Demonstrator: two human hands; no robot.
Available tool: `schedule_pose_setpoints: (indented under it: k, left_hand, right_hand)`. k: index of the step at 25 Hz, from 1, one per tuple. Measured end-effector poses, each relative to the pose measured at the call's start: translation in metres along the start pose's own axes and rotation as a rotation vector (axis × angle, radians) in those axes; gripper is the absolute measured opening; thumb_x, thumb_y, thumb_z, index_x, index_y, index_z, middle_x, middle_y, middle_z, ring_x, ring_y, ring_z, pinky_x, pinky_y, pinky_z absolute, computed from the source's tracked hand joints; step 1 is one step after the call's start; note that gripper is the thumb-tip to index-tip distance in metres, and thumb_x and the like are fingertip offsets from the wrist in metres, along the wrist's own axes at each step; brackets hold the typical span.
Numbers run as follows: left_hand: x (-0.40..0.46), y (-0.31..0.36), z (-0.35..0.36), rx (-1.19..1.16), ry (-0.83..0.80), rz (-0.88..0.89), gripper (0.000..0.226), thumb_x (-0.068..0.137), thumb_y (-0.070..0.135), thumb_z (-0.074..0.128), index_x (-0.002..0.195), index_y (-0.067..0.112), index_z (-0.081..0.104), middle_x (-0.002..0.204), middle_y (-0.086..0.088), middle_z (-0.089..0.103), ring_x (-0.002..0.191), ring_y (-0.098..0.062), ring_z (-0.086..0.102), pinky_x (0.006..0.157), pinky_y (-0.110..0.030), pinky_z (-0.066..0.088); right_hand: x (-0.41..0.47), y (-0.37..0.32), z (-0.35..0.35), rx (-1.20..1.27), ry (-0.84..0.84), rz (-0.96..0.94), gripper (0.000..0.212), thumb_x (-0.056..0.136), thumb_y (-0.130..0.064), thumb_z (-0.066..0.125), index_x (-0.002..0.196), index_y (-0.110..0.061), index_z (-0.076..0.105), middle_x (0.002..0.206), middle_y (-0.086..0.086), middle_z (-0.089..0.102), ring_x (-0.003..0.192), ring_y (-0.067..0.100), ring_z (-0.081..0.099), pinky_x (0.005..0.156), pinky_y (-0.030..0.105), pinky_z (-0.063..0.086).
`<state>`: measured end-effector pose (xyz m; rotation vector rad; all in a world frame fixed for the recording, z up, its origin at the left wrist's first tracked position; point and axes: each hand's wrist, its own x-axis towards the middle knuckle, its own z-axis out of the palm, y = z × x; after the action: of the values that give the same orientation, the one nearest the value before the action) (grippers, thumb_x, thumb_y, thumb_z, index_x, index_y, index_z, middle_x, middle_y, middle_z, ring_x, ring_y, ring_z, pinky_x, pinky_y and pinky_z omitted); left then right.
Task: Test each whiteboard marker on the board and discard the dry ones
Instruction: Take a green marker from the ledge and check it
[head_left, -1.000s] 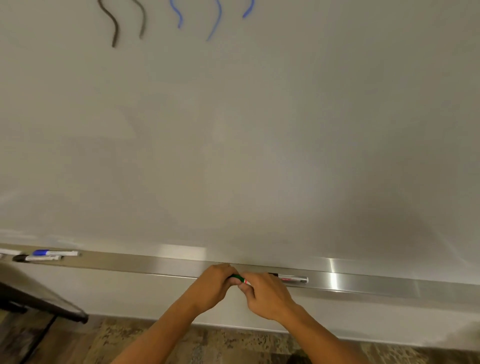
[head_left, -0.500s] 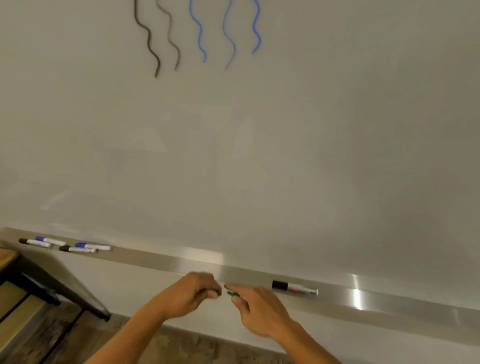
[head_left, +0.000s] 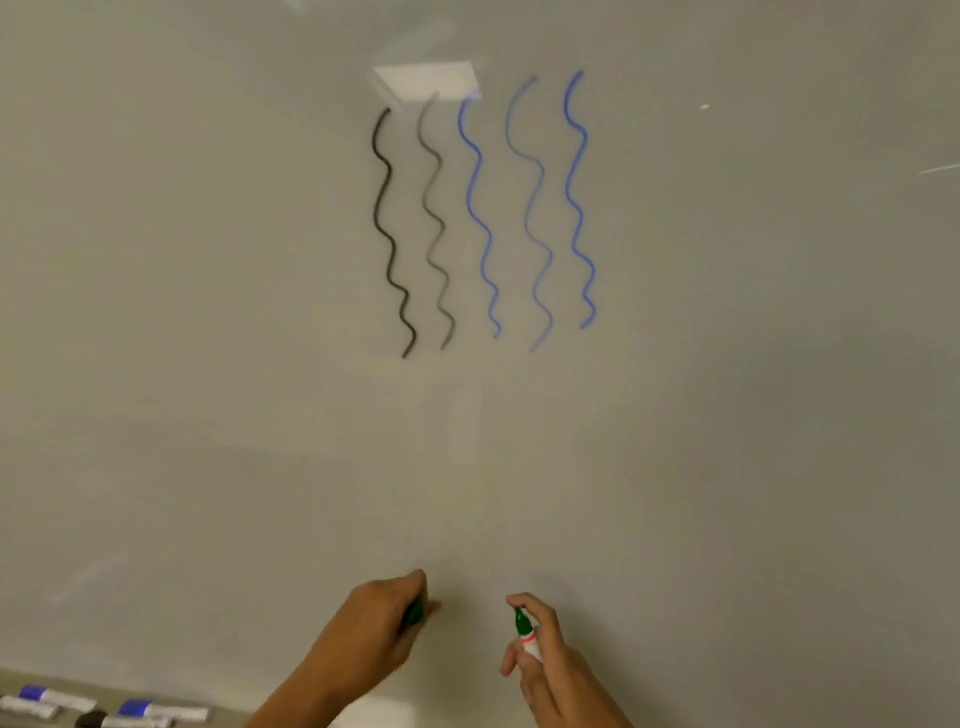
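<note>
My right hand (head_left: 550, 660) grips an uncapped green marker (head_left: 525, 631), its green tip pointing up close to the whiteboard (head_left: 208, 364). My left hand (head_left: 379, 623) holds the marker's green cap (head_left: 414, 613) in curled fingers, a hand's width left of the marker. Higher up, the board carries two dark wavy lines (head_left: 389, 234) and three blue wavy lines (head_left: 576, 202).
Several capped markers, blue ones (head_left: 140, 709) and a black one (head_left: 93, 719), lie on the metal tray (head_left: 218, 719) at the bottom left corner. A bright rectangular reflection (head_left: 426, 80) sits on the board above the lines.
The cap has come off the green marker and my hands have drawn apart. Both hands rose from the tray in front of the board. The view tilted upward, so the tray has nearly left the frame.
</note>
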<state>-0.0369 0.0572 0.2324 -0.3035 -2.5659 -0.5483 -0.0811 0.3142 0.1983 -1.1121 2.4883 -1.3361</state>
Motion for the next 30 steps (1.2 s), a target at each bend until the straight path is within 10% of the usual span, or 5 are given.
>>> schedule_pose_setpoints:
  k: [4,12,16,20,30]
  left_hand:
    - [0.055,-0.012,-0.074,0.065,0.44,0.076,0.042,0.091,0.049,0.053,0.066,0.023,0.033,0.045,0.007,0.02,0.039,-0.024,0.035,0.041,-0.017,0.019]
    - [0.139,0.008,-0.205,0.116,0.716,0.352,0.051,0.095,0.043,0.054,0.056,0.012,0.062,0.039,0.004,0.043,0.03,-0.015,0.04,0.036,-0.026,0.036]
    - [0.17,0.019,-0.241,0.061,0.81,0.335,0.037,0.101,0.031,0.046,0.126,0.01,0.063,0.049,0.008,0.045,0.037,-0.008,0.04,0.043,-0.02,0.036]
    - [0.196,0.03,-0.261,0.021,0.871,0.407,0.055,0.096,0.025,0.041,0.147,0.008,0.037,0.08,-0.001,0.056,0.065,-0.011,0.049,0.064,-0.022,0.043]
    - [0.242,0.006,-0.274,0.349,0.82,0.308,0.072,0.093,0.044,0.037,0.153,0.006,0.023,0.16,-0.014,0.023,0.152,-0.029,0.009,0.123,-0.05,0.01]
  right_hand:
    - [0.037,-0.066,-0.032,0.123,0.244,-0.227,0.036,0.103,-0.017,0.04,0.117,-0.04,0.063,0.092,-0.006,0.061,0.07,0.013,0.063,0.073,0.029,0.053]
    - [0.064,-0.192,-0.112,0.188,0.475,-0.442,0.055,0.072,-0.062,0.079,0.108,-0.04,0.042,0.112,0.008,0.07,0.1,0.027,0.069,0.087,0.031,0.055]
    - [0.068,-0.229,-0.145,0.07,0.602,-0.507,0.059,0.081,-0.081,0.05,0.101,-0.027,0.045,0.093,0.009,0.074,0.088,0.028,0.07,0.076,0.04,0.055]
    - [0.076,-0.255,-0.178,0.096,0.708,-0.552,0.077,0.089,-0.08,0.031,0.102,-0.013,0.067,0.074,0.013,0.069,0.062,0.031,0.058,0.061,0.037,0.048]
    - [0.106,-0.285,-0.244,0.076,1.018,-0.503,0.01,0.098,-0.024,0.061,0.102,-0.016,0.067,0.08,-0.001,0.071,0.054,0.021,0.053,0.049,0.034,0.048]
